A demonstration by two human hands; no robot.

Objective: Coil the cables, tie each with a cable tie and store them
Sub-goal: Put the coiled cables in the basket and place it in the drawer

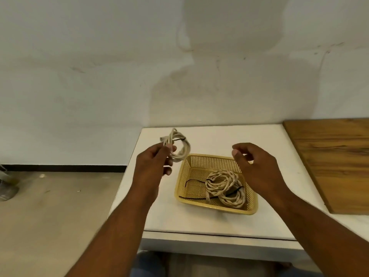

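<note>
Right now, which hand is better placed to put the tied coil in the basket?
Left. The left hand grips the tied coil just beyond the basket's far left corner. The right hand hovers empty over the basket's right side.

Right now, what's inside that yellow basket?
Coiled beige cables lie in the basket, one coil bound by a black tie; loose black ties lie beside them. The right hand covers its far right corner.
</note>
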